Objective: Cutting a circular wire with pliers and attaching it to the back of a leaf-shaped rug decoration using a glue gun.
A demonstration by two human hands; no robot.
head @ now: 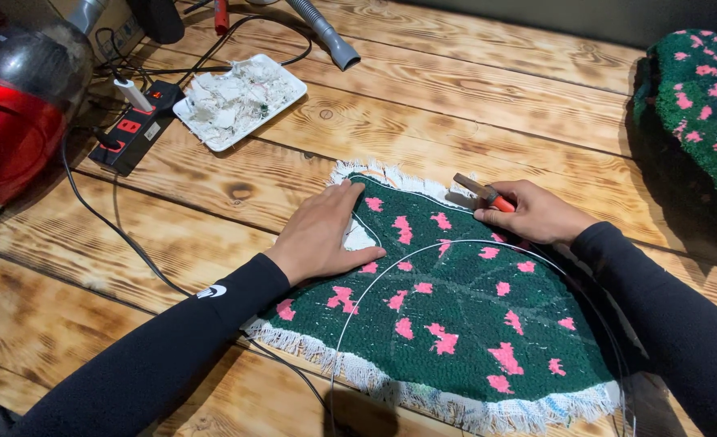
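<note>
Both arms are covered by long black sleeves of a snug, stretchy fabric that runs down to the wrists, where each cuff ends in a plain edge. The left sleeve bears a small white curved mark near the cuff, at about 1 o'clock on the visible forearm. The right sleeve shows no marking and creases slightly along the forearm. The left hand and the right hand are bare, with no gloves, rings or watch in sight.
</note>
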